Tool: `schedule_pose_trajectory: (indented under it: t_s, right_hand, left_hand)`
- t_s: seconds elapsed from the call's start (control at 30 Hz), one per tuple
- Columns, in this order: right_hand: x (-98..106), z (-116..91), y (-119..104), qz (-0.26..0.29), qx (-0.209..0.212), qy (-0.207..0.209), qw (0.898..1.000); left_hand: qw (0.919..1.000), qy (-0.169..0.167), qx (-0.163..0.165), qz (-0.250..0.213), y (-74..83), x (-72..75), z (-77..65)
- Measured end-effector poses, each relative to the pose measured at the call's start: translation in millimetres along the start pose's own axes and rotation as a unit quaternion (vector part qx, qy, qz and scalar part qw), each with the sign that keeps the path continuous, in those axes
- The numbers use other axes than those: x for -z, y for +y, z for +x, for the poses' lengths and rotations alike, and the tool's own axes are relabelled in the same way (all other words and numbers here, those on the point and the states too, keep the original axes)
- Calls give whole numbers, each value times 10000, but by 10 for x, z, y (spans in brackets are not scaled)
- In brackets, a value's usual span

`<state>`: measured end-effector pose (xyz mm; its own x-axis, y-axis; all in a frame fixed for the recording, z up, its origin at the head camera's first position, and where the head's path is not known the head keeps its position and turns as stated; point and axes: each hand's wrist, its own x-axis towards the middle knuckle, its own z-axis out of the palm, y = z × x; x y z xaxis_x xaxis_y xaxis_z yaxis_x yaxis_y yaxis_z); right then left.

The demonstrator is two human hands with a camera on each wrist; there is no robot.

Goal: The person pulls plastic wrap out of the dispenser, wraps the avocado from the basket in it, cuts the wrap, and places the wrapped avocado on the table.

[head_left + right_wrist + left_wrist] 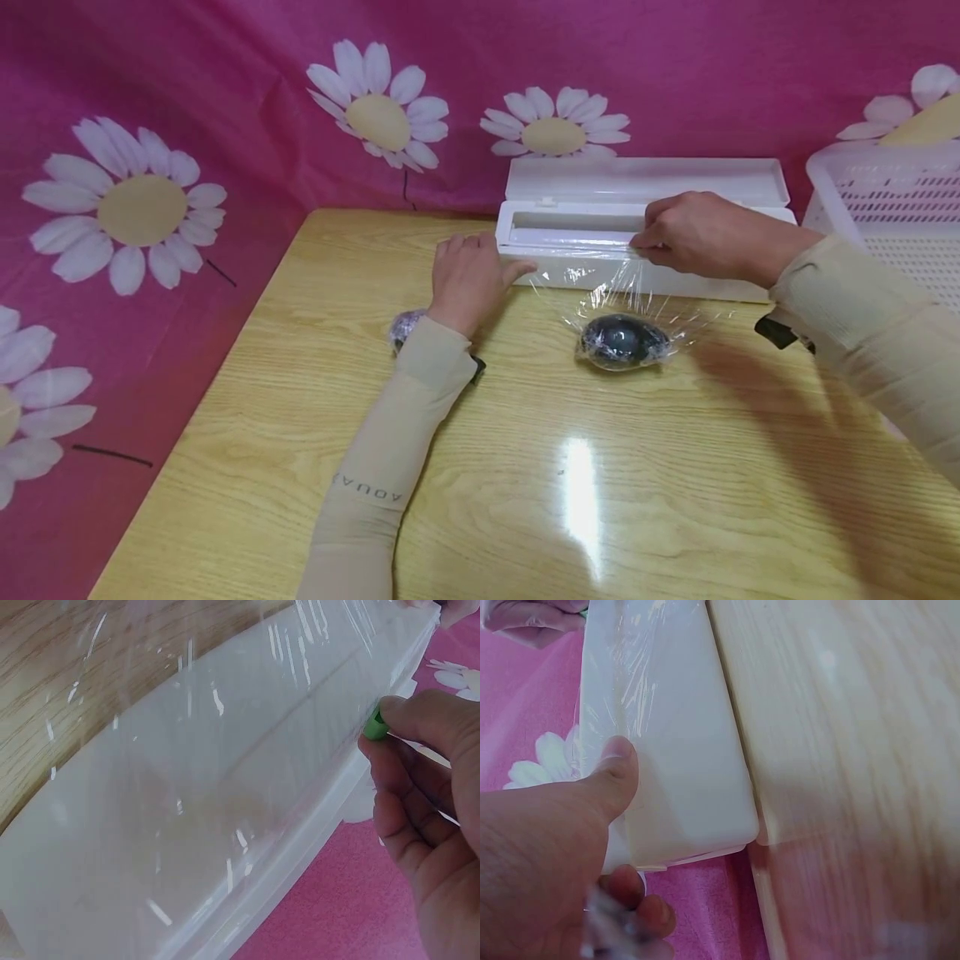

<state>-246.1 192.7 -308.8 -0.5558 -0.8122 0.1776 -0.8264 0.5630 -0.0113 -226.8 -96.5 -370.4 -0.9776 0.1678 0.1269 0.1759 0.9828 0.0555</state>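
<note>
A white cling film dispenser box (637, 271) lies near the back of the table with its lid (645, 179) raised. Its left end is gripped by my left hand (468, 279), the thumb (616, 761) on the front face and the other fingers bent around the end. My right hand (701, 233) pinches a small green slide cutter (376, 726) between thumb and forefinger at the box's edge. Clear cling film (618, 283) stretches from the box down to a dark, rounded object (622, 340) wrapped in film on the table; its kind is unclear.
Behind my left wrist sits a second film-wrapped object (405, 327), partly hidden. A white plastic basket (832, 179) stands right of the box. The wood-grain table (480, 517) meets a pink flowered cloth (247, 67) at the back and left.
</note>
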Motion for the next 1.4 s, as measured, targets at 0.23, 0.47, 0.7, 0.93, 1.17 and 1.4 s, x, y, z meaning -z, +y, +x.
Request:
schedule_pose_trajectory:
  t_s: [0.23, 0.47, 0.7, 0.93, 1.17, 1.4]
  right_hand:
    - [11, -69, 35, -9, -82, 27, 10000]
    - [36, -193, 87, -159, -268, -92, 9995]
    - [42, -242, 135, -147, -353, -236, 9990]
    - [78, -329, 169, -254, -447, -322, 9982]
    - [101, -456, 237, -403, -509, -319, 9974]
    - [109, -520, 264, -434, -488, -313, 9974]
  left_hand:
    - [10000, 18, -28, 44, 22, 16, 12]
    - [10000, -75, 11, -20, 16, 15, 17]
    - [9998, -213, 45, -35, -5, 4, 9]
    - [10000, -51, -15, 29, 2, -11, 2]
    - [10000, -13, -56, 65, 9, -4, 8]
    - [9999, -89, -25, -59, 21, 3, -3]
